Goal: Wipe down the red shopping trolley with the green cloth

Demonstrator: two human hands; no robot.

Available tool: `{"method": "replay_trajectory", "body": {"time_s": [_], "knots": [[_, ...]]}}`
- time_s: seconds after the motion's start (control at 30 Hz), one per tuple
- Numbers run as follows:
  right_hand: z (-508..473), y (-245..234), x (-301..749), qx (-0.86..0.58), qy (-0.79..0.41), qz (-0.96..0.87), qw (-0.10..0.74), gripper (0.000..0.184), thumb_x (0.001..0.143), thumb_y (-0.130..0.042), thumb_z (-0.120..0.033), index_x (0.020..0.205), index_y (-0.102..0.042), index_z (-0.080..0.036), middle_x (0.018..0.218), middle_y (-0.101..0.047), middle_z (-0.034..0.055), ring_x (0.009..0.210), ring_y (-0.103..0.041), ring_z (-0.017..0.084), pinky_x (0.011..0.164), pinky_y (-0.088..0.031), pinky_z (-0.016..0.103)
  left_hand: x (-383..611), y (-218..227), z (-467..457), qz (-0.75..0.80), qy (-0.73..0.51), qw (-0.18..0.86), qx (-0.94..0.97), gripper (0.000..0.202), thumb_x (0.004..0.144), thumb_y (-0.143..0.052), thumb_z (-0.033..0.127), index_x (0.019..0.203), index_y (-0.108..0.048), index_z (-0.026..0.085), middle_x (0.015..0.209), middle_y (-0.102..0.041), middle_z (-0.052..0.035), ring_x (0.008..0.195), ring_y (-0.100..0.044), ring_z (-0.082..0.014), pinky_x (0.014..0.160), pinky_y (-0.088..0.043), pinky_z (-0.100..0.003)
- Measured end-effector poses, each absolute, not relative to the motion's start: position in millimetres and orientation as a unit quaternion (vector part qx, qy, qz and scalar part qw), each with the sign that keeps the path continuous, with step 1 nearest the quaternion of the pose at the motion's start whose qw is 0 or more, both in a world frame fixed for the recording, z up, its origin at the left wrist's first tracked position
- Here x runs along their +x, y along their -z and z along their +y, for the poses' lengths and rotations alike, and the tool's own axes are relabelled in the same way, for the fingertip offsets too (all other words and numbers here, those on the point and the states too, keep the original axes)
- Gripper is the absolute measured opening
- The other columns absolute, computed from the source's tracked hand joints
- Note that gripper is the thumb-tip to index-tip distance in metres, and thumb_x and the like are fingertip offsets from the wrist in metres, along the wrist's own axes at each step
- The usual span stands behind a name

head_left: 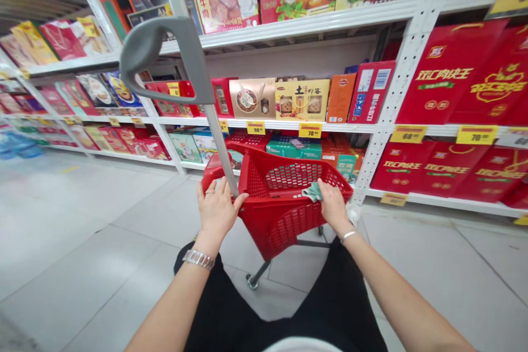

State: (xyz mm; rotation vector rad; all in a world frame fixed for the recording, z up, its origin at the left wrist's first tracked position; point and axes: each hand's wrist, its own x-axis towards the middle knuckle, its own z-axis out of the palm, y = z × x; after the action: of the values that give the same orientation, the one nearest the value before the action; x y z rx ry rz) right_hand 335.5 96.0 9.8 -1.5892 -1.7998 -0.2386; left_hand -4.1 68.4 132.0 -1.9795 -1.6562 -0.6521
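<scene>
A red plastic shopping basket (284, 206) on wheels stands on the floor in front of me. Its grey pull handle (165, 49) rises on a metal pole (220, 148) toward the camera. My left hand (216, 209) rests against the base of the pole at the basket's near rim, fingers stretched upward. My right hand (332, 203) presses a small green cloth (312, 191) onto the basket's right rim, fingers closed over it. A watch is on my left wrist and a thin bracelet on my right.
White metal store shelving (396, 82) runs along the aisle, filled with red and gold gift boxes (445, 74) and yellow price tags (310, 130). Grey tiled floor (82, 231) stretches to the left and right of the basket.
</scene>
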Motion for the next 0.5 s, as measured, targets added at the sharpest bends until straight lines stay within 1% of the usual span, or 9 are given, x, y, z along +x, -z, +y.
{"method": "replay_trajectory", "body": {"time_s": [0.07,0.13,0.2,0.23,0.33,0.43,0.5], "knots": [[104.7,-9.2,365.9,-0.646,0.059,-0.661,0.377,0.061,0.08,-0.044,0.002,0.135,-0.061,-0.019,0.147,-0.052,0.0154,0.136,-0.049,0.03,0.112,-0.039,0.055,2.4,-130.5,63.2,-0.6,0.237,0.245,-0.724,0.059,0.096,-0.044,0.056,0.123,-0.069,0.01,0.13,-0.068,-0.02,0.125,-0.058,-0.0411,0.117,-0.023,-0.06],[112.2,-10.0,382.9,-0.656,0.027,-0.638,0.402,0.053,0.078,-0.047,0.001,0.123,-0.068,-0.018,0.15,-0.049,0.0164,0.138,-0.046,0.033,0.111,-0.041,0.055,10.6,-129.0,58.1,-0.597,0.239,0.249,-0.724,0.06,0.095,-0.045,0.056,0.123,-0.069,0.009,0.131,-0.067,-0.0198,0.124,-0.058,-0.0405,0.116,-0.024,-0.058],[117.1,-11.5,383.0,-0.648,0.006,-0.634,0.422,0.048,0.077,-0.049,0.0,0.117,-0.07,-0.018,0.145,-0.053,0.0172,0.136,-0.048,0.034,0.11,-0.041,0.057,19.5,-127.7,54.0,-0.594,0.243,0.248,-0.726,0.06,0.094,-0.047,0.057,0.125,-0.068,0.009,0.133,-0.066,-0.0202,0.124,-0.058,-0.04,0.116,-0.025,-0.057],[118.0,-12.4,376.3,-0.64,0.0,-0.639,0.427,0.048,0.077,-0.05,-0.001,0.116,-0.071,-0.019,0.141,-0.056,0.0162,0.134,-0.05,0.032,0.11,-0.042,0.056,23.7,-127.3,52.3,-0.594,0.246,0.245,-0.726,0.061,0.094,-0.047,0.057,0.125,-0.068,0.009,0.133,-0.066,-0.0207,0.124,-0.058,-0.04,0.116,-0.026,-0.058],[111.2,-17.5,332.3,-0.596,-0.009,-0.67,0.442,0.048,0.08,-0.051,-0.003,0.118,-0.07,-0.024,0.136,-0.06,0.0111,0.129,-0.054,0.027,0.11,-0.044,0.051,34.1,-127.4,48.8,-0.594,0.25,0.239,-0.727,0.063,0.094,-0.047,0.057,0.126,-0.068,0.007,0.132,-0.066,-0.023,0.122,-0.059,-0.0407,0.114,-0.027,-0.06],[91.9,-29.8,268.8,-0.509,-0.033,-0.706,0.491,0.05,0.086,-0.049,-0.006,0.129,-0.064,-0.026,0.143,-0.055,0.0101,0.134,-0.049,0.026,0.114,-0.041,0.052,38.5,-128.6,45.9,-0.586,0.251,0.241,-0.732,0.062,0.094,-0.047,0.057,0.125,-0.069,0.008,0.131,-0.066,-0.023,0.121,-0.06,-0.0407,0.113,-0.028,-0.06],[78.2,-41.3,230.8,-0.454,-0.059,-0.727,0.511,0.051,0.09,-0.048,-0.008,0.136,-0.06,-0.028,0.147,-0.052,0.0091,0.138,-0.045,0.023,0.116,-0.039,0.048,37.4,-129.2,44.2,-0.577,0.248,0.248,-0.738,0.061,0.094,-0.046,0.057,0.123,-0.069,0.009,0.132,-0.066,-0.0222,0.121,-0.06,-0.0406,0.113,-0.029,-0.06]]}}
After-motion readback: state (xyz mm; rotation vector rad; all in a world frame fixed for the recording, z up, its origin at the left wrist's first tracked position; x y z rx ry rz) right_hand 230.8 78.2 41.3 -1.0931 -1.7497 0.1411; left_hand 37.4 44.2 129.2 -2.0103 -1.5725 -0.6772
